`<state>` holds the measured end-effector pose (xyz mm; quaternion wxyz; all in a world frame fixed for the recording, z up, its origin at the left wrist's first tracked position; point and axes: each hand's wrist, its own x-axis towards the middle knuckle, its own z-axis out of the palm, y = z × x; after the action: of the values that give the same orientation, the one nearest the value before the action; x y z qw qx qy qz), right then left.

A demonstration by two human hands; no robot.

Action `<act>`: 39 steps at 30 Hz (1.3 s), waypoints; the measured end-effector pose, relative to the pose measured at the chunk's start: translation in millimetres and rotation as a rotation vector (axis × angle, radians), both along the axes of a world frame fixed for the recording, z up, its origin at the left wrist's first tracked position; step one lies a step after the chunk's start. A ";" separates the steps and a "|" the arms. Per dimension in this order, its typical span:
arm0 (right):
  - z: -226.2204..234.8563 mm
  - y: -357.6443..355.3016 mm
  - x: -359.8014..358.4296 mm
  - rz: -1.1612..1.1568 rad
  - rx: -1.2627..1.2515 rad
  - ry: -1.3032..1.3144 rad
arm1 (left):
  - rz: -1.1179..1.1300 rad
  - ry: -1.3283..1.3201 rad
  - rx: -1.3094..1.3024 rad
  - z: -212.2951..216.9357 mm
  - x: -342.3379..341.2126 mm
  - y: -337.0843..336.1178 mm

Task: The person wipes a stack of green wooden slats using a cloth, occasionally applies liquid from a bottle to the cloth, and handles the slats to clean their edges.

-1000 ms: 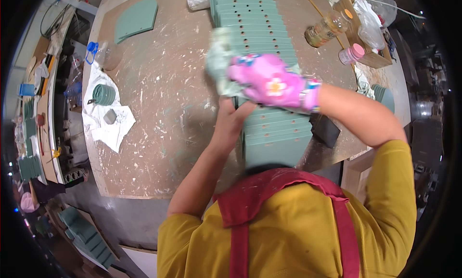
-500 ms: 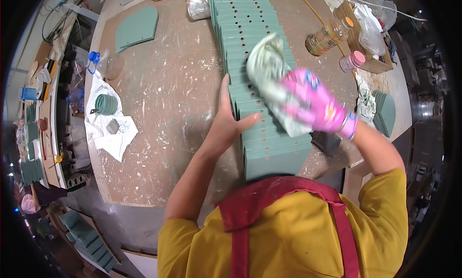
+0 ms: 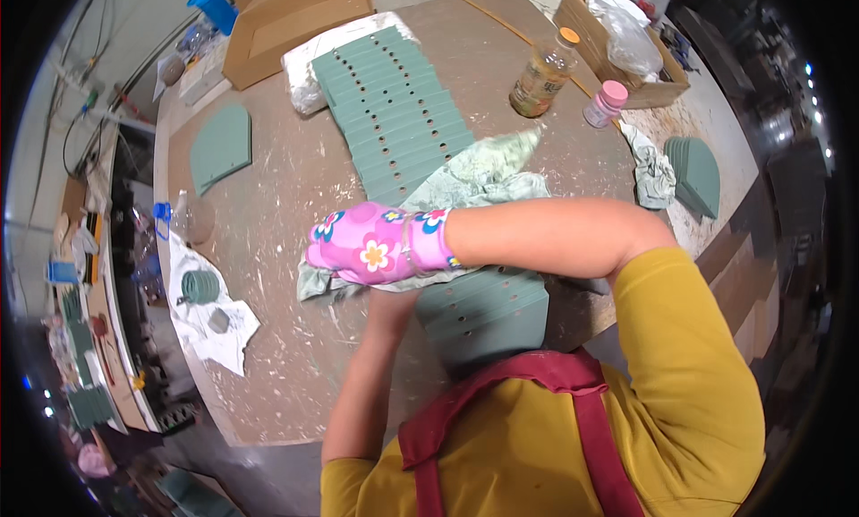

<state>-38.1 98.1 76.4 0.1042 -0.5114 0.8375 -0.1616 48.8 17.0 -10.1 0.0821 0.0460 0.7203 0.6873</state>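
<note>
A long overlapping row of green panels with small holes (image 3: 389,105) runs down the table toward my apron. My right hand (image 3: 367,244), in a pink flowered glove, reaches across the row to its left edge. It grips a pale green, stained cloth (image 3: 483,172), which spreads over the panels and shows beneath the glove. My bare left hand (image 3: 394,302) is at the left side of the row, mostly covered by the glove and cloth; its fingers are hidden. The nearest panels (image 3: 492,316) show below my right forearm.
A juice bottle (image 3: 540,78) and a pink-capped jar (image 3: 606,103) stand at right, near a wooden box (image 3: 658,87) and stacked green panels (image 3: 693,177). At left lie a single panel (image 3: 224,145) and a white cloth (image 3: 228,338) under a green coil (image 3: 199,287). A cardboard box (image 3: 295,29) sits behind.
My right hand has swept left with the cloth, from the row's right side to its left edge, now covering my left hand. The view has shifted, and the row's far end shows.
</note>
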 end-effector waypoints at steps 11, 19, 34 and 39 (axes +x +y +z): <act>-0.5 248.7 11.6 -0.700 0.052 0.001 | -0.076 -0.228 0.261 42.5 -4.5 -0.3; -21.3 192.1 2.5 -0.889 -0.826 -0.442 | 0.133 -0.208 0.189 44.2 -67.2 -6.4; -17.4 27.4 -78.5 -0.120 -0.234 0.215 | -0.020 -0.246 0.425 0.0 -98.0 -3.2; 28.7 88.2 -84.4 -0.369 -0.212 -0.289 | -0.044 -0.285 0.505 23.8 -90.1 -0.9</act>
<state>-122.5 186.4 105.0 0.1374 -0.3294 0.8715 -0.3362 -41.2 16.1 13.7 0.1832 -0.0167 0.5063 0.8425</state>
